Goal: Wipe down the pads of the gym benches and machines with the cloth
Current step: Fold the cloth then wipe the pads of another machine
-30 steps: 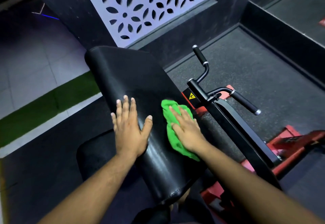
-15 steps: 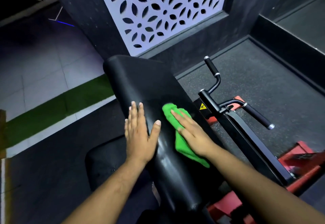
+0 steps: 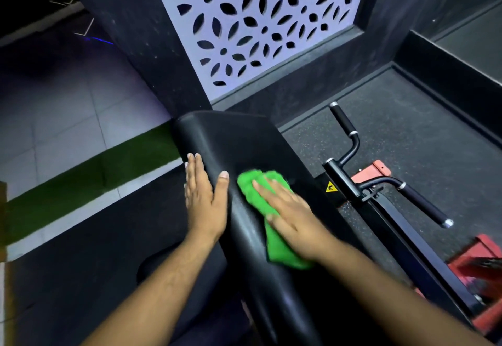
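A long black sloped pad (image 3: pixel 239 139) of a gym machine runs from the centre toward the bottom of the view. A bright green cloth (image 3: pixel 274 248) lies on its right half. My right hand (image 3: pixel 290 215) presses flat on the cloth with straight fingers. My left hand (image 3: pixel 205 196) rests flat on the pad's left edge, fingers straight and thumb spread onto the top surface. A lower black seat pad (image 3: pixel 152 267) shows under my left forearm, mostly hidden.
Two black handles (image 3: pixel 423 204) on a black frame stick out just right of the pad. Red frame parts (image 3: pixel 483 258) lie on the speckled rubber floor at the right. A patterned white wall panel (image 3: pixel 260 19) stands behind; a green turf strip (image 3: pixel 89 171) crosses the left floor.
The view has shifted, so the pad sits further right and lower. My right hand and the cloth have slid a little toward the pad's middle. My left hand now sits at the pad's left edge.
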A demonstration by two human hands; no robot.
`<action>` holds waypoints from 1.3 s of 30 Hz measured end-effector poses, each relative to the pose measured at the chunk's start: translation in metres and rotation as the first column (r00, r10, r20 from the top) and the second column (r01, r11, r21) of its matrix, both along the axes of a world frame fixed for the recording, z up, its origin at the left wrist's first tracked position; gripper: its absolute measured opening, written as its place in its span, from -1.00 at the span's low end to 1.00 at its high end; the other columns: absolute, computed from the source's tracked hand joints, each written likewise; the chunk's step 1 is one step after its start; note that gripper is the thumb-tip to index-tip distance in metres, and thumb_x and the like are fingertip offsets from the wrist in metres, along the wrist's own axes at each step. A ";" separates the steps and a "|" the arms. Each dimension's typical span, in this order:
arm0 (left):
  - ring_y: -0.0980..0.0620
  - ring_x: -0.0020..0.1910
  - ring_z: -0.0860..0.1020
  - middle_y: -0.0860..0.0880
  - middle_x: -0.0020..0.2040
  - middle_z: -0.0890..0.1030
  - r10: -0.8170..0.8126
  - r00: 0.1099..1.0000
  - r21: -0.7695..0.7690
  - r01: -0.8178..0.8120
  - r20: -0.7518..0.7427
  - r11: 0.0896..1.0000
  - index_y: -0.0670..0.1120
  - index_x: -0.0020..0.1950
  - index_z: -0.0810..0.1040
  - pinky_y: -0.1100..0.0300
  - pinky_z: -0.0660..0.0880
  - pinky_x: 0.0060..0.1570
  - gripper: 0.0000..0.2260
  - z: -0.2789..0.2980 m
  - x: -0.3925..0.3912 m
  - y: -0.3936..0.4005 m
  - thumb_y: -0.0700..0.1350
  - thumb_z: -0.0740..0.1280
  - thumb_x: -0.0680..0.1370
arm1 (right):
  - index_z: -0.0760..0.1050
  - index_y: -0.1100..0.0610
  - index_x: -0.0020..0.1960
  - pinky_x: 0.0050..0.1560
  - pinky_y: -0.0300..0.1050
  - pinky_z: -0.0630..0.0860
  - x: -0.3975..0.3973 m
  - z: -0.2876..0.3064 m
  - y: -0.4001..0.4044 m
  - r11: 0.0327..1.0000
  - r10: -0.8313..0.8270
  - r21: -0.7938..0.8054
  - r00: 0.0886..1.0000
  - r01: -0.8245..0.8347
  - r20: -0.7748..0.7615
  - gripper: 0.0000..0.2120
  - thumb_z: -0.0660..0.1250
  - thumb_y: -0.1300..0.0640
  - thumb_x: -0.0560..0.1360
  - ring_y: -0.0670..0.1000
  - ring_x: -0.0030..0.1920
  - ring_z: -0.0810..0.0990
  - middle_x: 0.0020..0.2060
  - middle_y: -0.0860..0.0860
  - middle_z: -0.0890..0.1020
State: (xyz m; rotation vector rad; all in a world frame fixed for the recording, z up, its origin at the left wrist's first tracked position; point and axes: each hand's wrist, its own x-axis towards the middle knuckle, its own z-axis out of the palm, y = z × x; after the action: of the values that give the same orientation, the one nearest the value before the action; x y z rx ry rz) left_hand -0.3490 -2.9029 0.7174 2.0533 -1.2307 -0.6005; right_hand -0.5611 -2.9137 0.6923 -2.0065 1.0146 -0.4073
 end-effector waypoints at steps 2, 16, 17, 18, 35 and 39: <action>0.17 0.62 -0.18 0.08 0.67 -0.12 0.004 1.000 0.008 -0.004 0.006 1.000 -0.02 0.66 -0.05 0.12 -0.19 0.59 -0.17 0.001 0.005 -0.014 0.38 -0.05 0.49 | -0.07 -0.37 0.60 0.59 0.21 0.04 -0.012 -0.004 0.015 0.999 0.046 -0.004 0.999 -0.046 -0.002 -0.41 0.03 -0.18 0.61 -0.16 0.63 -0.10 0.63 -0.25 -0.02; 0.11 0.63 -0.23 0.04 0.67 -0.16 -0.051 0.979 -0.008 0.053 0.198 0.999 -0.03 0.66 -0.08 -0.03 -0.14 0.61 -0.18 -0.003 0.002 -0.018 0.46 -0.21 0.55 | 0.03 -0.32 0.60 0.58 0.22 0.01 0.075 0.005 -0.093 0.988 0.131 -0.081 0.991 -0.130 0.011 -0.43 -0.02 -0.23 0.60 -0.12 0.63 -0.06 0.64 -0.20 0.05; 0.10 0.63 -0.24 0.03 0.67 -0.16 -0.057 0.975 0.003 0.058 0.217 0.998 -0.02 0.67 -0.07 -0.05 -0.15 0.61 -0.18 -0.002 0.002 -0.019 0.47 -0.21 0.56 | 0.02 -0.33 0.61 0.59 0.20 -0.01 0.060 -0.002 -0.082 0.988 0.136 -0.079 0.991 -0.134 0.016 -0.43 -0.01 -0.23 0.60 -0.15 0.63 -0.08 0.64 -0.22 0.04; 0.09 0.63 -0.24 0.03 0.67 -0.17 -0.062 0.970 0.009 0.062 0.234 0.998 -0.02 0.67 -0.06 -0.06 -0.15 0.61 -0.19 -0.001 0.001 -0.019 0.46 -0.20 0.56 | 0.00 -0.33 0.61 0.60 0.19 -0.04 0.052 -0.006 -0.077 0.990 0.127 -0.063 0.992 -0.126 0.010 -0.42 0.00 -0.23 0.60 -0.17 0.62 -0.10 0.63 -0.23 0.03; 0.06 0.62 -0.31 -0.01 0.67 -0.21 -0.191 0.892 0.177 0.128 0.410 0.976 -0.01 0.67 -0.01 -0.12 -0.14 0.61 -0.15 0.011 -0.001 -0.029 0.50 -0.16 0.53 | 0.07 -0.30 0.59 0.60 0.02 0.02 0.058 -0.048 -0.144 0.989 -0.095 0.111 0.994 0.102 -0.059 -0.33 -0.10 -0.30 0.48 -0.02 0.63 0.05 0.64 0.01 0.13; 0.07 0.62 -0.30 0.00 0.67 -0.20 -0.193 0.900 0.166 0.138 0.391 0.976 -0.01 0.67 0.00 -0.12 -0.15 0.61 -0.15 0.011 0.000 -0.029 0.50 -0.15 0.54 | -0.06 -0.54 0.50 0.61 -0.01 -0.02 0.013 -0.050 -0.110 0.993 0.089 0.070 0.996 -0.090 0.026 -0.44 0.00 -0.26 0.55 -0.12 0.63 -0.03 0.64 -0.08 0.10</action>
State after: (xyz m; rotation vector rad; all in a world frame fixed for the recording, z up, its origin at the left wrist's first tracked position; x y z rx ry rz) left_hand -0.3487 -2.9317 0.7285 2.2771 -1.6576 -0.3455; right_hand -0.5484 -3.0240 0.6425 -1.9713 0.9089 -0.3412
